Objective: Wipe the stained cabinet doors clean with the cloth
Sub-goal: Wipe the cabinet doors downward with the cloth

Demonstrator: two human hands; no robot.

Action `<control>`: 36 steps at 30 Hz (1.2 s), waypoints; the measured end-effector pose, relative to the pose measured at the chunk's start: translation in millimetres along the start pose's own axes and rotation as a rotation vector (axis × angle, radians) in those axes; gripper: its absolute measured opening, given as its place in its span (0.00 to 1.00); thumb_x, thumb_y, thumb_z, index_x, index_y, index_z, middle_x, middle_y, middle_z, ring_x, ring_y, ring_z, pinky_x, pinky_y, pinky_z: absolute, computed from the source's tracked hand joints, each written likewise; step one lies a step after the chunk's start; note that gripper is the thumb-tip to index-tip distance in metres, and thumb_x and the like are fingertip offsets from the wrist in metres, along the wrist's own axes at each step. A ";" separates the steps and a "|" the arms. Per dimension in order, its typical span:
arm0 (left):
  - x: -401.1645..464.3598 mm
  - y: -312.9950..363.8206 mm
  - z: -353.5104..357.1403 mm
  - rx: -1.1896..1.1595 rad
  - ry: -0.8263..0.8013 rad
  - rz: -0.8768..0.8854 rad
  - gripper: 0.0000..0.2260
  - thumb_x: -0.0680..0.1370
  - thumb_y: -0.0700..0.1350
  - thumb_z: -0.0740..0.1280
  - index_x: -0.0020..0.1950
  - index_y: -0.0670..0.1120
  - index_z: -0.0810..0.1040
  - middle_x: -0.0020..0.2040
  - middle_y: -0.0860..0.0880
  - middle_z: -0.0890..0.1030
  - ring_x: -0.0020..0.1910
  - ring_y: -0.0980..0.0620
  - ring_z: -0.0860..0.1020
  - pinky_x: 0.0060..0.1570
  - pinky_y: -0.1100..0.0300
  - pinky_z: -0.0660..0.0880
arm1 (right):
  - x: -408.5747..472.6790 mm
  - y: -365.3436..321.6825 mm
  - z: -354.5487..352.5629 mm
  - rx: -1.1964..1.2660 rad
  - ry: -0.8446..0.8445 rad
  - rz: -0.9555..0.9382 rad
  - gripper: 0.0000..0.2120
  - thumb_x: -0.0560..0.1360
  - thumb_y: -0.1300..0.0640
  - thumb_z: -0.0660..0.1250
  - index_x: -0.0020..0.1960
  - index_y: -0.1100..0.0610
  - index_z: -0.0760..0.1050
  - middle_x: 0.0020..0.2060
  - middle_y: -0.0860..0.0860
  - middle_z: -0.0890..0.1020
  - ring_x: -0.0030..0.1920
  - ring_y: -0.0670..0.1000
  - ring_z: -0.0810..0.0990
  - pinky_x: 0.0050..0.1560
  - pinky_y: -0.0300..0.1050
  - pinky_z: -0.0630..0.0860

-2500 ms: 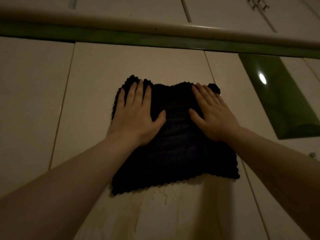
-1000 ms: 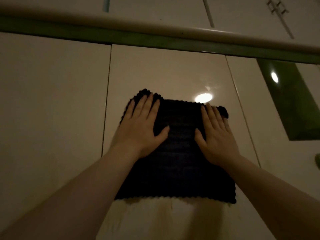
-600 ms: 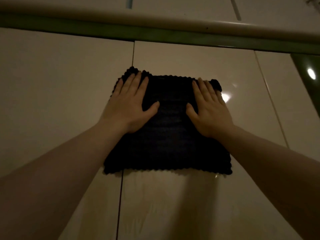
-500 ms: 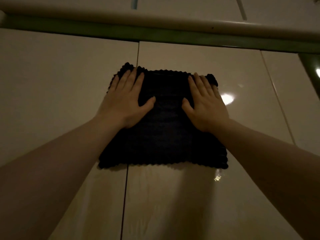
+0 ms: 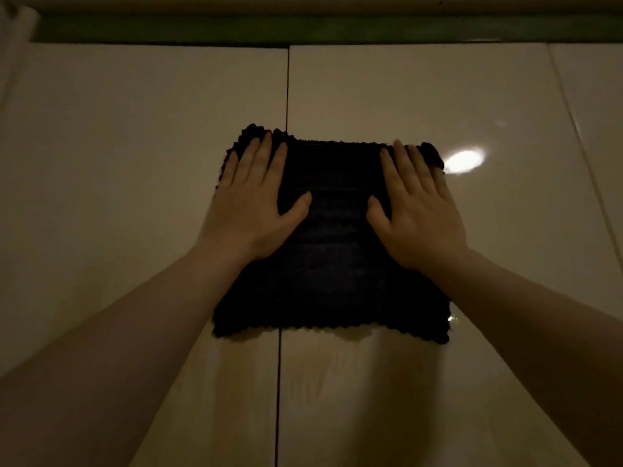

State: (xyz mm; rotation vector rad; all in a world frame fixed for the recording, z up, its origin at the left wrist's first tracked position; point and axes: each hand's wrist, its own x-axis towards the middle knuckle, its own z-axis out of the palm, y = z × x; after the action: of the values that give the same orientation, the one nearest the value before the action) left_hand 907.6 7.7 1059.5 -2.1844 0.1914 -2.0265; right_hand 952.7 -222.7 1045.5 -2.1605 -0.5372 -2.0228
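A dark knitted cloth (image 5: pixel 333 264) lies flat against the glossy cream cabinet doors, straddling the vertical seam (image 5: pixel 287 89) between the left door (image 5: pixel 135 146) and the middle door (image 5: pixel 404 89). My left hand (image 5: pixel 253 203) presses its upper left part with the fingers spread flat. My right hand (image 5: pixel 418 214) presses the upper right part the same way. A faint yellowish smear (image 5: pixel 323 375) shows on the middle door just below the cloth's lower edge.
A green strip (image 5: pixel 303 28) runs along the top above the doors, under a cream rail. A lamp's glare (image 5: pixel 464 160) sits right of the cloth. Another door (image 5: pixel 600 96) begins at the far right. The light is dim.
Both hands have slid the cloth leftward across the middle door, so it now overlaps the seam with the left door. The green panel at the right has left the view.
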 end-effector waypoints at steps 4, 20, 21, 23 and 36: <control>-33.7 -3.0 -2.2 -0.007 -0.034 -0.006 0.36 0.78 0.67 0.45 0.79 0.48 0.45 0.80 0.48 0.45 0.78 0.51 0.43 0.76 0.48 0.42 | -29.7 -17.7 4.0 0.010 -0.006 0.015 0.33 0.79 0.42 0.46 0.79 0.54 0.44 0.78 0.51 0.47 0.78 0.50 0.44 0.75 0.49 0.40; -139.5 -16.7 -19.5 0.023 -0.202 -0.037 0.37 0.78 0.66 0.46 0.79 0.45 0.40 0.80 0.47 0.40 0.78 0.52 0.39 0.76 0.46 0.43 | -118.9 -70.3 6.7 0.019 -0.109 -0.046 0.34 0.78 0.42 0.47 0.78 0.58 0.49 0.78 0.54 0.51 0.78 0.53 0.48 0.76 0.55 0.48; -138.0 -18.9 -20.4 0.020 -0.199 -0.036 0.38 0.78 0.66 0.46 0.79 0.45 0.39 0.80 0.47 0.40 0.78 0.53 0.39 0.76 0.46 0.43 | -116.5 -71.4 6.4 0.016 -0.111 -0.052 0.34 0.78 0.42 0.47 0.79 0.58 0.49 0.78 0.54 0.50 0.78 0.53 0.47 0.76 0.54 0.47; -131.1 -24.6 -21.2 0.015 -0.179 -0.047 0.38 0.77 0.66 0.45 0.79 0.45 0.39 0.79 0.48 0.39 0.77 0.53 0.38 0.76 0.47 0.41 | -106.2 -72.3 5.5 0.014 -0.105 -0.069 0.34 0.78 0.42 0.47 0.79 0.57 0.49 0.78 0.54 0.51 0.78 0.52 0.47 0.76 0.53 0.46; -47.8 -113.7 -32.3 0.040 -0.062 -0.079 0.38 0.77 0.68 0.44 0.79 0.46 0.42 0.80 0.48 0.43 0.78 0.52 0.41 0.76 0.49 0.41 | 23.6 -120.6 9.7 0.010 -0.021 -0.119 0.36 0.75 0.39 0.42 0.79 0.55 0.45 0.78 0.52 0.48 0.78 0.52 0.46 0.76 0.52 0.43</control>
State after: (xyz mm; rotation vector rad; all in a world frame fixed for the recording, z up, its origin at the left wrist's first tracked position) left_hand 870.4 127.8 1037.9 -2.2606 0.0580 -1.9815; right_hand 921.0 -103.6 1050.6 -2.1955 -0.6929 -2.0538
